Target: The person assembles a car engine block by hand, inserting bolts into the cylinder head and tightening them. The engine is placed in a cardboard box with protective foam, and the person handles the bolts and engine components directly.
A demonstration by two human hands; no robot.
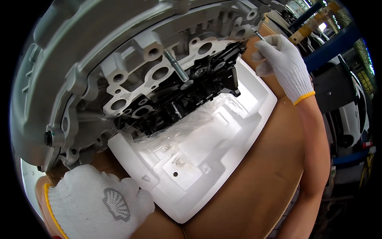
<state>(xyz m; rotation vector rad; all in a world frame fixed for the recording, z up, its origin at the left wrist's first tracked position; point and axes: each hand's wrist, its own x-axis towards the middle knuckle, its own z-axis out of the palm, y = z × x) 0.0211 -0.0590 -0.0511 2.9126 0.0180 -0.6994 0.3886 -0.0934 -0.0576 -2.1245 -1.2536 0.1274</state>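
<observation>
A large grey metal engine casting (159, 38) fills the upper left, with round ports along its flat face. My right hand (280, 59), in a white knitted glove with a yellow cuff, is at its far right end, fingers pinched at the tip of a thin metal stud (259, 35). Another threaded stud (176, 65) sticks out near the middle ports. Beneath lies a glossy black ribbed part (175, 109). My left hand (101, 201), gloved alike, is closed at the casting's lower left corner. Its fingertips and whatever they hold are hidden.
A white moulded foam tray (223, 165) and crumpled clear plastic film (175, 133) lie under the engine parts. Brown cardboard (264, 175) surrounds the tray. At right stand a blue post (332, 46) and a white car (350, 111).
</observation>
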